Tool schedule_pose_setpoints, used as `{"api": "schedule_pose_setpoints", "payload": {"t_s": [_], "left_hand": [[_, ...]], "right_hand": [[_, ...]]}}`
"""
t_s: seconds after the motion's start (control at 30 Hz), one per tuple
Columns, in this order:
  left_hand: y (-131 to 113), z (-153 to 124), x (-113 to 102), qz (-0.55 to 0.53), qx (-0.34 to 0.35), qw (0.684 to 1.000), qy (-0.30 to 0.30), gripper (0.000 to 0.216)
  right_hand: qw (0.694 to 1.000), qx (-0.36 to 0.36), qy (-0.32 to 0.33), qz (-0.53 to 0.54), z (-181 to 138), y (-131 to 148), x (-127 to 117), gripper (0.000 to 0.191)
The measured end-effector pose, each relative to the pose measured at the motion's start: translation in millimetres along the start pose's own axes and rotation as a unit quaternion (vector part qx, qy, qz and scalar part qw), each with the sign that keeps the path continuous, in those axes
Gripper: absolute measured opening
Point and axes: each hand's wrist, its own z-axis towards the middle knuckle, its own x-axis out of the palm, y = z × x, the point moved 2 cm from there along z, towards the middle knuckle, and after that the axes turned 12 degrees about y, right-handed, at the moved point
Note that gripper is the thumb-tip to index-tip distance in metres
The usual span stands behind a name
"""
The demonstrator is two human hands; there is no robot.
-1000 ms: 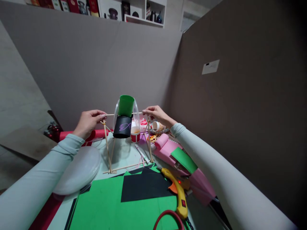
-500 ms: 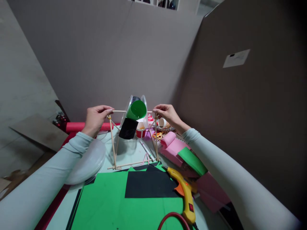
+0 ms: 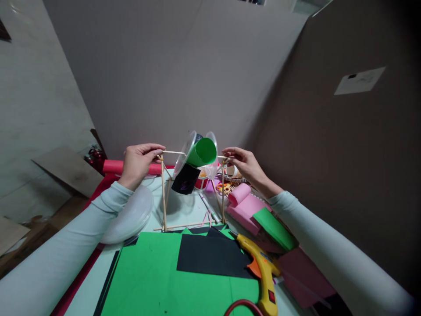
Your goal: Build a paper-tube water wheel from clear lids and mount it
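Observation:
My left hand (image 3: 141, 161) pinches the left end of a thin wooden stick (image 3: 173, 152) at the top of a stick frame (image 3: 163, 193). At the opposite side, my right hand (image 3: 245, 164) has its fingers closed at the stick's other end, over the frame's right post. Between the hands, the stick carries a wheel of two clear plastic discs (image 3: 185, 154). A green paper tube (image 3: 204, 152) and a black paper piece (image 3: 186, 179) are fixed on the wheel. The frame stands on the table behind green sheets.
A yellow glue gun (image 3: 263, 267) lies over a green sheet (image 3: 148, 272) and a black sheet (image 3: 213, 254). Clear plastic lids (image 3: 131, 215) sit at left. Pink foam sheets (image 3: 245, 206), a marker (image 3: 209, 207) and a red cup (image 3: 201, 182) are farther back.
The view has shifted, so everything sits farther right. The wheel with its green tube has turned slightly. Both hands remain at the stick's ends; the right fingers have loosened a little.

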Motion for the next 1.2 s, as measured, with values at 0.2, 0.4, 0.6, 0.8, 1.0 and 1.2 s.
{"api": "schedule_pose_setpoints", "payload": {"t_s": [0.2, 0.4, 0.6, 0.8, 1.0, 1.2], "left_hand": [[-1, -13, 3, 0.066, 0.037, 0.997, -0.033, 0.014], [2, -28, 2, 0.119, 0.056, 0.99, -0.05, 0.019], [10, -31, 7, 0.14, 0.078, 0.986, -0.053, 0.018], [18, -32, 12, 0.122, 0.085, 0.988, -0.045, 0.018], [14, -37, 11, 0.109, 0.075, 0.991, -0.034, 0.02], [12, -37, 10, 0.098, 0.065, 0.993, -0.015, 0.024]], "right_hand": [[0.994, -0.018, -0.01, -0.106, -14, 6, 5, 0.025], [0.985, -0.024, -0.01, -0.17, -17, 7, 8, 0.035], [0.977, -0.028, -0.01, -0.213, -18, 5, 4, 0.046], [0.952, -0.084, -0.083, -0.282, -20, 63, -2, 0.037], [0.842, -0.258, 0.042, -0.472, -30, 136, 48, 0.046], [0.789, -0.277, 0.143, -0.529, -72, 127, 81, 0.039]]}}
